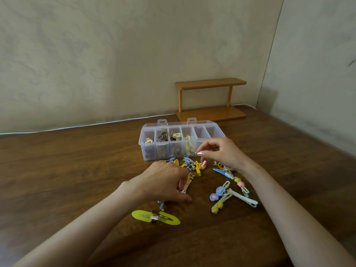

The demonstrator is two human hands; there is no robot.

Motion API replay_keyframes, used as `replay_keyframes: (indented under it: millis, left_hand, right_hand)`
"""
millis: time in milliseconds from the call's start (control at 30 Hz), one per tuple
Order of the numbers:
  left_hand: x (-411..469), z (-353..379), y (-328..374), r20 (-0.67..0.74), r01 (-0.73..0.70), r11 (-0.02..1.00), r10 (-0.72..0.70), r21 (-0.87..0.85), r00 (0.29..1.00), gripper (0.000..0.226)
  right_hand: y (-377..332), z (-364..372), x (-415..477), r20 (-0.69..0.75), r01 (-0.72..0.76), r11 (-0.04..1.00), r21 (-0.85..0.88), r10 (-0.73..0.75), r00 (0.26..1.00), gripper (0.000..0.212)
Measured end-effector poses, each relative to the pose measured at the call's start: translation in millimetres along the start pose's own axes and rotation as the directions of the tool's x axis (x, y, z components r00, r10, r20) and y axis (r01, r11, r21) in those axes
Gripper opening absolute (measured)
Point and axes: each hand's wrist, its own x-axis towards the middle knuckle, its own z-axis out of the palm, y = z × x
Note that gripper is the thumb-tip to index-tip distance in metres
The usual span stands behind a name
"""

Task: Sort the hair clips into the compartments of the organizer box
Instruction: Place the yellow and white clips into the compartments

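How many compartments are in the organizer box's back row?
6, side by side across the organizer box: the four on the left hold hair clips, the two on the right look empty. The front row is unclear.

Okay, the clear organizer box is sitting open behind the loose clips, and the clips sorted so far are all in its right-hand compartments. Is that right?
Not quite. The head view shows the organizer box open behind the loose clips, but the sorted clips are in its four left-hand compartments; the two on the right look empty.
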Motion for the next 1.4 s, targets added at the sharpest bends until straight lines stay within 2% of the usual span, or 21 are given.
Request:
replay_keyframes:
  millis: [167, 367, 500, 667, 733, 867, 933, 1000, 1133, 1233, 1400]
  left_hand:
    - [0, -4, 0, 0.018, -0.013, 1.0, 0.013, -0.021, 1.0, 0.024]
    - [1, -3, -3, -0.02, -0.01, 0.999, 0.009, -0.039, 1.0, 0.021]
    - [4, -17, -14, -0.124, 0.051, 0.973, -0.081, -0.227, 0.989, 0.01]
    - [9, -28, -29, -0.185, 0.127, 0.859, -0.247, -0.496, 0.951, 0.015]
    - [13, -31, -32, -0.25, 0.118, 0.822, -0.302, -0.557, 0.92, 0.013]
    - [32, -32, -37, -0.416, 0.096, 0.753, -0.46, -0.651, 0.784, 0.014]
    - [47, -31, -40, -0.47, 0.122, 0.772, -0.496, -0.624, 0.73, 0.012]
    - [62, -30, -41, -0.502, 0.158, 0.806, -0.495, -0.571, 0.709, 0.01]
    - [89, -20, -42, -0.516, 0.238, 0.905, -0.4, -0.353, 0.757, 0.015]
    - [98, -12, -42, -0.493, 0.32, 0.937, -0.346, -0.139, 0.798, 0.016]
    - [92, -8, -42, -0.502, 0.276, 0.946, -0.324, -0.169, 0.802, 0.023]
  right_hand:
    - [0, 0, 0, 0.005, 0.001, 1.0, -0.007, -0.001, 1.0, 0.007]
    - [1, -1, 0, -0.013, 0.003, 1.0, -0.009, -0.003, 1.0, 0.007]
    - [-3, -4, 0, -0.043, -0.003, 1.0, -0.024, 0.002, 0.999, 0.006]
    - [-12, -5, 0, -0.016, 0.013, 0.99, -0.143, -0.016, 1.0, 0.006]
    - [-15, -5, 1, -0.017, 0.013, 0.989, -0.149, -0.016, 1.0, 0.007]
    - [-7, -5, 2, -0.066, 0.006, 0.996, -0.093, -0.013, 0.998, 0.007]
    - [0, -5, 2, -0.072, 0.0, 0.997, -0.074, -0.005, 0.997, 0.006]
    - [5, -5, 2, -0.069, -0.011, 0.997, -0.071, 0.006, 0.998, 0.006]
    - [8, -7, 3, -0.086, -0.032, 0.998, -0.062, 0.027, 0.996, 0.005]
    - [7, -6, 3, -0.086, -0.023, 0.998, -0.059, 0.018, 0.996, 0.005]
    - [8, -5, 4, -0.079, -0.012, 0.997, -0.078, 0.006, 0.997, 0.005]
